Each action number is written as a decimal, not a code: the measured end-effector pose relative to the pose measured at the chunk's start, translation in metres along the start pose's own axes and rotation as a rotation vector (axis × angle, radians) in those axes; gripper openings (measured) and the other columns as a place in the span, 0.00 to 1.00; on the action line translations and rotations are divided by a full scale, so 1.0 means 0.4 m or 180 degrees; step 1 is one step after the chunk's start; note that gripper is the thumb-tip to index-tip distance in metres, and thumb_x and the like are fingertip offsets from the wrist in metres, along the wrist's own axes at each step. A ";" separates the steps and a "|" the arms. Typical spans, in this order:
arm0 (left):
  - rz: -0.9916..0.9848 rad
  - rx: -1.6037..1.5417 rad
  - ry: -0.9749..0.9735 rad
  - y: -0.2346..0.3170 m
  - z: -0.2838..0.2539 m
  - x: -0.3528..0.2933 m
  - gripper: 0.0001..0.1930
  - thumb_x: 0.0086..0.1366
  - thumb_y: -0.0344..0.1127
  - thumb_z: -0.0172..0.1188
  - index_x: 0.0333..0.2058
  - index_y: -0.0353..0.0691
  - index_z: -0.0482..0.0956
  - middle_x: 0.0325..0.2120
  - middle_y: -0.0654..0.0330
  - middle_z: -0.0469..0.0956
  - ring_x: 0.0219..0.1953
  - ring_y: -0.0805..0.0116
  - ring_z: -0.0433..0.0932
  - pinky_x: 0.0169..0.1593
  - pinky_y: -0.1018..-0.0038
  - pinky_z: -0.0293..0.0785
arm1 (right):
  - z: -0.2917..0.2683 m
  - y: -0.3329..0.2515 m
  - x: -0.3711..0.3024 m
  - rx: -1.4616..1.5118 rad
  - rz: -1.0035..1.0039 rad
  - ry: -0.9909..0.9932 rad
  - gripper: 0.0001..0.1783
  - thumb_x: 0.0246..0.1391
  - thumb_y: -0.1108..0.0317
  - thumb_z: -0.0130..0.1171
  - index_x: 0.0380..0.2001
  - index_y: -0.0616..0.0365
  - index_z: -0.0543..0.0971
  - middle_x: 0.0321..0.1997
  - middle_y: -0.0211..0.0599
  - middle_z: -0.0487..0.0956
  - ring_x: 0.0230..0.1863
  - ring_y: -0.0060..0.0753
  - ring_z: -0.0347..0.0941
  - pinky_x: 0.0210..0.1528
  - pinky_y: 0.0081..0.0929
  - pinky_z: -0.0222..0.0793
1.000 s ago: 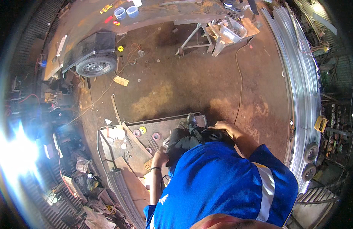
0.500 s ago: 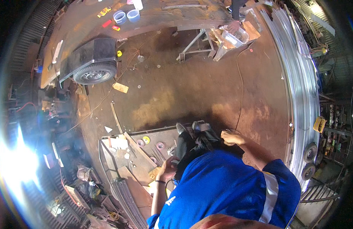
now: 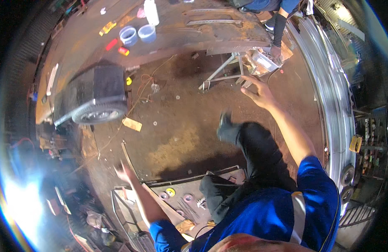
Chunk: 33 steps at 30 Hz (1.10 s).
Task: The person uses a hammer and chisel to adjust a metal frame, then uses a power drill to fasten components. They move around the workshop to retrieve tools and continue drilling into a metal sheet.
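Right hand empty, fingers parted; metal stand beyond. Left hand blurred, grip unclear. No handling under way; finished share unclear.

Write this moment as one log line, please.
left hand: blurred, grip unclear, near thin strip in view | right hand: open, nothing held | co-worker's hand: at clear bin

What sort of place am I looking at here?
Probably a metalworking shop, perhaps one that builds or repairs trailers: a wheel sits under a black fender by a broad, rust-stained surface, and long, shiny metal lengths lie along the picture's right side.
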<state>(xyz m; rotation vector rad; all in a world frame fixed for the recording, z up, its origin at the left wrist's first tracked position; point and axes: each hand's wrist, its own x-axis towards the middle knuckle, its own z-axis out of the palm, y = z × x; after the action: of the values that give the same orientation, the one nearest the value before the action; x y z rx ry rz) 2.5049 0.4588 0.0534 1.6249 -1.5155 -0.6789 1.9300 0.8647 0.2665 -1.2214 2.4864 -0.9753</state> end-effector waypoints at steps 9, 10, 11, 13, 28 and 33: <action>0.3187 -0.0824 -0.2735 2.406 1.009 0.373 0.26 0.65 0.43 0.66 0.56 0.32 0.76 0.49 0.49 0.82 0.48 0.58 0.81 0.55 0.62 0.75 | -0.946 0.306 1.267 -0.2076 0.0111 0.0587 0.39 0.57 0.45 0.65 0.70 0.40 0.67 0.67 0.54 0.72 0.70 0.61 0.64 0.71 0.50 0.61; 0.3271 -0.0730 -0.2742 2.547 1.095 0.421 0.26 0.65 0.43 0.66 0.56 0.32 0.76 0.49 0.48 0.82 0.49 0.58 0.81 0.56 0.62 0.75 | -1.054 0.363 1.441 -0.2353 0.0154 0.0632 0.39 0.58 0.44 0.64 0.70 0.38 0.67 0.67 0.55 0.71 0.70 0.62 0.63 0.71 0.51 0.61; 0.3256 -0.0629 -0.2793 2.642 1.214 0.478 0.26 0.65 0.43 0.66 0.56 0.32 0.76 0.49 0.48 0.83 0.49 0.58 0.81 0.56 0.62 0.75 | -1.152 0.432 1.585 -0.2707 0.0341 0.0562 0.39 0.58 0.42 0.64 0.70 0.36 0.67 0.68 0.56 0.70 0.70 0.63 0.63 0.71 0.53 0.61; 0.3049 -0.0213 -0.2809 2.721 1.427 0.631 0.26 0.65 0.43 0.66 0.56 0.31 0.76 0.49 0.46 0.83 0.49 0.58 0.81 0.56 0.62 0.75 | -1.296 0.559 1.832 -0.3337 0.0748 0.0304 0.38 0.59 0.40 0.62 0.70 0.33 0.66 0.68 0.57 0.69 0.70 0.66 0.62 0.71 0.55 0.61; -0.1705 0.2468 -0.3814 2.371 0.739 0.256 0.28 0.67 0.38 0.64 0.64 0.37 0.70 0.62 0.48 0.71 0.65 0.55 0.69 0.62 0.62 0.71 | -1.087 0.483 1.779 -0.0075 0.2454 -0.1215 0.46 0.50 0.58 0.73 0.70 0.48 0.65 0.57 0.48 0.79 0.54 0.52 0.78 0.56 0.44 0.75; -0.2217 0.1996 -0.3552 2.598 0.714 0.272 0.27 0.68 0.37 0.62 0.64 0.38 0.70 0.62 0.51 0.72 0.65 0.57 0.70 0.61 0.63 0.73 | -1.173 0.421 1.962 0.0000 0.2583 -0.1316 0.48 0.53 0.65 0.70 0.74 0.47 0.58 0.50 0.46 0.81 0.51 0.44 0.80 0.48 0.37 0.77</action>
<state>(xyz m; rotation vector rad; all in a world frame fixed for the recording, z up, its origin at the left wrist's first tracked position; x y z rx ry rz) 1.7095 0.3319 0.7774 2.4927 -2.0122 -1.8595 1.1153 0.5605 0.5950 -0.2732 2.2832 -0.4427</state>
